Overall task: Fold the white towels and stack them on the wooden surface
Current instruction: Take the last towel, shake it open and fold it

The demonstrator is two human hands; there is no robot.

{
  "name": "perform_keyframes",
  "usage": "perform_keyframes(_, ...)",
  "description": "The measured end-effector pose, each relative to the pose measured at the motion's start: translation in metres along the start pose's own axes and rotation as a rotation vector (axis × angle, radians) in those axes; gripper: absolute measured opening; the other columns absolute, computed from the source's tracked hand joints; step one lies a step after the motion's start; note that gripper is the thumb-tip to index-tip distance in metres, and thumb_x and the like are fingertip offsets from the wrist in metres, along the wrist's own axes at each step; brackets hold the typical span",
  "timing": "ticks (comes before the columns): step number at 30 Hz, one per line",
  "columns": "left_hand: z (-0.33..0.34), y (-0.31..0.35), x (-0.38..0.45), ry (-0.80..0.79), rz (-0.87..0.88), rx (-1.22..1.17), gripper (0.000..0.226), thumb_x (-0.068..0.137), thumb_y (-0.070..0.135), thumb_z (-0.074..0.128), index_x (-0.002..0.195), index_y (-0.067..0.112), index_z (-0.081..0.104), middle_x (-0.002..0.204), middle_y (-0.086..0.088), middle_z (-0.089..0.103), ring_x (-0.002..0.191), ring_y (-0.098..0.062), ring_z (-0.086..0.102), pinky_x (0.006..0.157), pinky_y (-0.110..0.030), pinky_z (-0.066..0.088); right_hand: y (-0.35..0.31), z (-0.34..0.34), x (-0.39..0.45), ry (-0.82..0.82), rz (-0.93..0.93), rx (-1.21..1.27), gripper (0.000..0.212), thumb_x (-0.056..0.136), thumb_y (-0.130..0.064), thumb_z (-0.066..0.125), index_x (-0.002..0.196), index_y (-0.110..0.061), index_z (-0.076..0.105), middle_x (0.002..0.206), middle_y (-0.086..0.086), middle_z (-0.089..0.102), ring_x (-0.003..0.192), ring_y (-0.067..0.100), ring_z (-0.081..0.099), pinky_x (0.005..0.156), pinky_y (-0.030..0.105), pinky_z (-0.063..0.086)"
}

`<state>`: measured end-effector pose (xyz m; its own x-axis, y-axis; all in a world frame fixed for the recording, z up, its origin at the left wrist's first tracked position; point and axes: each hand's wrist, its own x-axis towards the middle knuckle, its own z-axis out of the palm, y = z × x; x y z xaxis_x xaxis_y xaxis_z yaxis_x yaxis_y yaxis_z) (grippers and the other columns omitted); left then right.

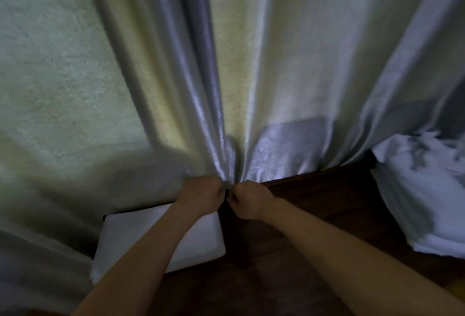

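A large white towel (251, 64) fills most of the view, spread wide and gathered into folds that run down to my hands. My left hand (201, 193) and my right hand (247, 198) sit side by side at the middle of its near edge, both with fingers curled and pinching the cloth. A folded white towel (206, 237) lies flat on the dark wooden surface (314, 215) under my left forearm. Most of the wooden surface is hidden behind the raised towel.
A crumpled heap of white towels (422, 190) lies on the wood at the right. A dark strip of the wooden surface shows between the folded towel and the heap, under my right forearm.
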<state>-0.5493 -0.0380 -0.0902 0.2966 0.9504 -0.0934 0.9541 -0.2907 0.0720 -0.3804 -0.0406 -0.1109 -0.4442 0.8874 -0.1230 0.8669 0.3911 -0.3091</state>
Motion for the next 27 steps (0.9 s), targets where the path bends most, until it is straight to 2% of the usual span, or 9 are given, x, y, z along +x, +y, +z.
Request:
perform_keyframes(6,-0.049,0.116,0.032,0.074,0.159,-0.029,0.022,0.097,0.038,0.044,0.084,0.021,0.052,0.097,-0.007,0.066,0.091,-0.031,0.065,0.073,-0.037,0.051,0.080,-0.084,-0.073,0.061,0.241,-0.060,0.028,0.100,-0.041,0.048,0.086,-0.017,0.050,0.103,0.012,0.064,0.095,0.034,0.063,0.069,0.033,0.039)
perform_keyframes(9,-0.061,0.182,0.048,0.095,0.234,-0.063,0.026,0.098,0.039,0.045,0.089,0.018,0.058,0.100,-0.007,0.066,0.093,-0.030,0.063,0.070,-0.035,0.045,0.124,-0.118,-0.120,0.124,0.357,-0.043,0.027,0.099,-0.041,0.047,0.085,-0.018,0.048,0.106,0.011,0.063,0.095,0.032,0.062,0.070,0.033,0.039)
perform_keyframes(12,-0.067,0.250,0.060,0.108,0.294,-0.092,0.027,0.096,0.041,0.046,0.093,0.020,0.063,0.099,-0.006,0.067,0.092,-0.029,0.063,0.070,-0.035,0.046,0.170,-0.143,-0.170,0.175,0.443,-0.022,0.036,0.099,-0.038,0.048,0.071,-0.017,0.038,0.090,0.010,0.058,0.083,0.029,0.056,0.067,0.032,0.037)
perform_keyframes(14,-0.068,0.293,0.066,0.108,0.324,-0.126,0.027,0.096,0.041,0.046,0.092,0.021,0.064,0.095,-0.005,0.067,0.090,-0.028,0.063,0.070,-0.036,0.049,0.200,-0.158,-0.203,0.204,0.474,-0.001,0.034,0.100,-0.035,0.049,0.074,-0.013,0.045,0.087,0.011,0.058,0.085,0.031,0.061,0.069,0.031,0.043)
perform_keyframes(17,-0.062,0.354,0.074,0.128,0.341,-0.212,0.026,0.097,0.040,0.047,0.082,0.023,0.060,0.084,-0.001,0.066,0.082,-0.023,0.063,0.065,-0.035,0.049,0.242,-0.177,-0.252,0.262,0.543,0.027,0.027,0.100,-0.034,0.050,0.090,-0.010,0.059,0.105,0.018,0.066,0.097,0.035,0.064,0.071,0.030,0.038)
perform_keyframes(19,-0.054,0.389,0.081,0.157,0.333,-0.308,0.029,0.098,0.038,0.049,0.077,0.021,0.059,0.075,0.002,0.064,0.072,-0.018,0.061,0.061,-0.033,0.045,0.269,-0.185,-0.282,0.295,0.578,0.023,0.033,0.101,-0.034,0.049,0.095,-0.004,0.062,0.106,0.020,0.066,0.097,0.034,0.064,0.071,0.031,0.038)
perform_keyframes(21,-0.044,0.419,0.090,0.163,0.301,-0.477,0.032,0.098,0.036,0.052,0.073,0.020,0.060,0.066,0.004,0.061,0.062,-0.009,0.058,0.059,-0.032,0.043,0.294,-0.190,-0.308,0.331,0.603,0.007,0.035,0.102,-0.030,0.048,0.080,-0.004,0.056,0.101,0.021,0.068,0.087,0.029,0.062,0.070,0.032,0.039)
perform_keyframes(23,-0.034,0.445,0.101,0.130,0.247,-0.637,0.031,0.098,0.036,0.054,0.073,0.020,0.063,0.067,0.004,0.066,0.061,-0.008,0.063,0.061,-0.035,0.051,0.316,-0.195,-0.330,0.352,0.616,0.004,0.039,0.102,-0.028,0.047,0.066,-0.012,0.042,0.097,0.018,0.068,0.080,0.025,0.054,0.068,0.031,0.039)
perform_keyframes(27,-0.015,0.489,0.129,0.040,0.184,-0.811,0.028,0.098,0.032,0.056,0.087,0.011,0.069,0.077,-0.005,0.071,0.069,-0.022,0.069,0.069,-0.047,0.059,0.350,-0.200,-0.360,0.382,0.662,0.027,0.032,0.101,-0.031,0.047,0.094,-0.005,0.064,0.099,0.012,0.068,0.092,0.029,0.063,0.067,0.029,0.038)
